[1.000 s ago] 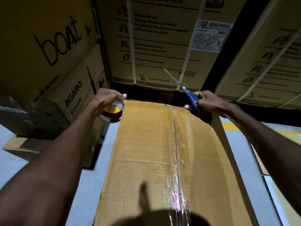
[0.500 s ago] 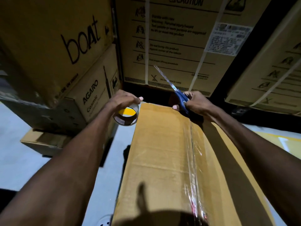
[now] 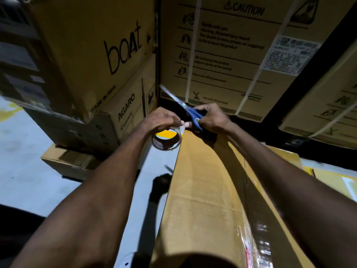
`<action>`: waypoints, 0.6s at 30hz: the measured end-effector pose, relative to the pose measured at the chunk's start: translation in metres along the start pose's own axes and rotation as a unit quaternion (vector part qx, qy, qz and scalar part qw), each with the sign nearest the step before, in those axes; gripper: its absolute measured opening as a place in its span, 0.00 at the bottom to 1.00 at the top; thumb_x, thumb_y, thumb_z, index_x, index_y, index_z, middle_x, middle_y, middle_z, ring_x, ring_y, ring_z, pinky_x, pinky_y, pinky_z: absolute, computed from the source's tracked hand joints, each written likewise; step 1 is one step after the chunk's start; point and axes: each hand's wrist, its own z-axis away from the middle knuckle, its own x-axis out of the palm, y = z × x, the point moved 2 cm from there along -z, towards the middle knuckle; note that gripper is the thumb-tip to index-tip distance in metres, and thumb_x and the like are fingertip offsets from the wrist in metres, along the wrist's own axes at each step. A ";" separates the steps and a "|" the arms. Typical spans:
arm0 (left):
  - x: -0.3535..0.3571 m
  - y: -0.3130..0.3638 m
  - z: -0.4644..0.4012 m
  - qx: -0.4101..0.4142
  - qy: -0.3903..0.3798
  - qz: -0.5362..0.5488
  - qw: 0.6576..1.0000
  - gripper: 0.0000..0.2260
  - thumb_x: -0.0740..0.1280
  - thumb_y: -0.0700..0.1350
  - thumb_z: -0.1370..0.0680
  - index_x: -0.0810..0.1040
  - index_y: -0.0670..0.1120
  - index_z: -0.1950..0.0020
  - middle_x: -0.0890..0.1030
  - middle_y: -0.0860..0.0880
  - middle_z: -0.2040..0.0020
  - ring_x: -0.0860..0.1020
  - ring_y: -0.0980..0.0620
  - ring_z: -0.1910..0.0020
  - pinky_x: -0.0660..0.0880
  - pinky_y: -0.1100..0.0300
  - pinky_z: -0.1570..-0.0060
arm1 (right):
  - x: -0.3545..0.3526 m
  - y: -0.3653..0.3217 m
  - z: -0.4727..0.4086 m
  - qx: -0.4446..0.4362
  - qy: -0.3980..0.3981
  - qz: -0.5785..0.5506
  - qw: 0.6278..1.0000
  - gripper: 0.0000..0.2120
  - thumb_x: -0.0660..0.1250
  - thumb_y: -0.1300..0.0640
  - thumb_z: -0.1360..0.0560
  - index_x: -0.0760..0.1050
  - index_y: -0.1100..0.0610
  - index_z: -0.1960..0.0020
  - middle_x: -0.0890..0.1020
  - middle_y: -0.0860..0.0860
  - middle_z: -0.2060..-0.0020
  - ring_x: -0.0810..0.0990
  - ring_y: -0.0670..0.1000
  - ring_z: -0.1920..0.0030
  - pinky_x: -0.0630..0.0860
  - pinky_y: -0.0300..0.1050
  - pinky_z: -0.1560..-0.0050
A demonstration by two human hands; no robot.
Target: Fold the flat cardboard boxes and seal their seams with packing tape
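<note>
At the cardboard box's [image 3: 204, 190] far edge, left hand [image 3: 164, 120] gripping glossy tape roll [image 3: 167, 140], right hand [image 3: 212, 118] gripping blue-handled scissors [image 3: 191, 113]

Tape roll [image 3: 166, 141] and scissors [image 3: 190, 111] above box [image 3: 202, 190]

— Which words can be read on the stacked cartons?

— "boAt" is printed in large black letters on the upper left carton [image 3: 92, 45]. "AGARO" and "Cosmic" are printed on the smaller carton [image 3: 131, 111] beneath it.

— And on the big strapped carton [image 3: 231, 55]?

— "CAUTION" is set beside a warning triangle at its top. The lines below are blurred, as is the white label [image 3: 289, 55]; "DO NOT" is barely made out near the bottom edge.
</note>
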 end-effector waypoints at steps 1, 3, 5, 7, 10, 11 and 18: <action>-0.001 -0.002 0.000 0.009 -0.001 0.003 1.000 0.11 0.73 0.53 0.26 0.86 0.48 0.50 0.85 0.49 0.50 0.81 0.46 0.44 0.75 0.44 0.38 | 0.005 0.004 0.000 0.008 0.012 -0.002 1.000 0.19 0.83 0.43 0.39 0.82 0.42 0.51 0.86 0.50 0.55 0.85 0.57 0.54 0.82 0.64 0.51; -0.003 -0.004 0.003 0.023 -0.003 0.003 1.000 0.12 0.73 0.56 0.25 0.86 0.50 0.48 0.85 0.53 0.49 0.81 0.51 0.46 0.76 0.47 0.39 | 0.007 0.018 -0.003 0.032 0.044 -0.033 0.998 0.29 0.80 0.32 0.53 0.82 0.40 0.54 0.86 0.48 0.58 0.86 0.55 0.55 0.83 0.63 0.51; -0.007 -0.006 0.006 0.035 0.027 -0.092 0.995 0.15 0.70 0.62 0.25 0.85 0.55 0.45 0.83 0.59 0.46 0.80 0.55 0.47 0.75 0.56 0.48 | 0.006 0.023 -0.001 0.036 0.046 -0.061 0.996 0.29 0.78 0.32 0.56 0.81 0.39 0.57 0.86 0.49 0.60 0.85 0.56 0.55 0.82 0.63 0.50; -0.007 -0.007 0.008 0.056 0.061 -0.229 0.970 0.21 0.64 0.69 0.26 0.83 0.59 0.41 0.82 0.58 0.42 0.76 0.56 0.49 0.71 0.60 0.57 | 0.004 0.018 0.004 0.034 0.049 -0.075 0.995 0.29 0.79 0.33 0.55 0.82 0.42 0.57 0.86 0.49 0.60 0.85 0.56 0.54 0.82 0.64 0.49; -0.007 -0.013 0.004 0.058 0.054 -0.279 0.957 0.24 0.60 0.72 0.25 0.80 0.60 0.37 0.80 0.56 0.35 0.77 0.53 0.46 0.71 0.59 0.56 | 0.005 0.017 0.008 0.028 0.055 -0.062 0.996 0.24 0.82 0.37 0.48 0.81 0.44 0.56 0.85 0.47 0.59 0.84 0.54 0.54 0.82 0.61 0.48; -0.008 -0.016 0.003 0.053 0.041 -0.272 0.960 0.24 0.60 0.72 0.25 0.80 0.60 0.36 0.79 0.56 0.34 0.77 0.52 0.43 0.71 0.58 0.54 | 0.005 0.018 0.008 0.024 0.059 -0.057 0.996 0.25 0.82 0.37 0.46 0.81 0.44 0.54 0.85 0.47 0.59 0.84 0.54 0.54 0.82 0.61 0.48; -0.013 -0.023 0.010 0.026 -0.047 -0.007 0.999 0.08 0.68 0.46 0.21 0.82 0.44 0.48 0.81 0.44 0.49 0.77 0.46 0.52 0.71 0.58 0.57 | 0.005 0.004 0.029 0.010 0.098 -0.056 0.994 0.27 0.80 0.38 0.38 0.82 0.50 0.45 0.85 0.47 0.53 0.83 0.52 0.49 0.81 0.54 0.45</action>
